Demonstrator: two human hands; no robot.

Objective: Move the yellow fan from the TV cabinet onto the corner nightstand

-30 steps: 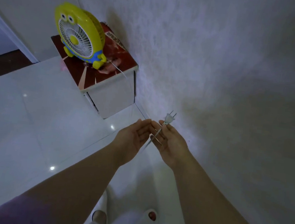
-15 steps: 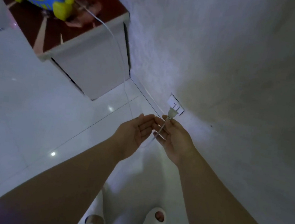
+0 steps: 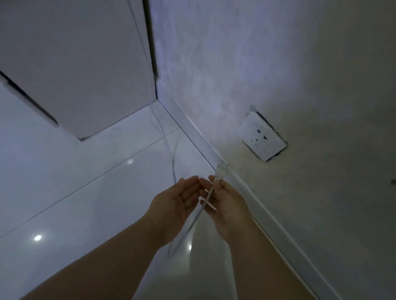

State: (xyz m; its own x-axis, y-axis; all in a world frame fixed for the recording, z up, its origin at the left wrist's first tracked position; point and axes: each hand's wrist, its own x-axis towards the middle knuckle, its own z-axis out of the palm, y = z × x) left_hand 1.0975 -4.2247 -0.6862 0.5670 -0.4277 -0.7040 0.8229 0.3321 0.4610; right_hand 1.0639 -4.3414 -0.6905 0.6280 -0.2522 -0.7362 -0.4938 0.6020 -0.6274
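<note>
The yellow fan is out of view above the frame. Only the white side of the corner nightstand (image 3: 63,41) shows at the upper left. The fan's thin white cord (image 3: 167,143) runs down the nightstand's edge and across the floor to my hands. My right hand (image 3: 227,205) pinches the cord just below the white plug (image 3: 221,171), whose prongs point up toward the wall. My left hand (image 3: 175,207) is beside it, palm up and fingers apart, with the cord passing along its edge.
A white wall socket (image 3: 263,138) sits low on the wall, up and right of the plug. A white skirting board (image 3: 269,231) runs along the wall's base. The floor (image 3: 49,194) is glossy white tile.
My view has dropped lower and closer to the floor; the fan and the nightstand top left the frame. The socket now looks larger, and the plug sits below and left of it.
</note>
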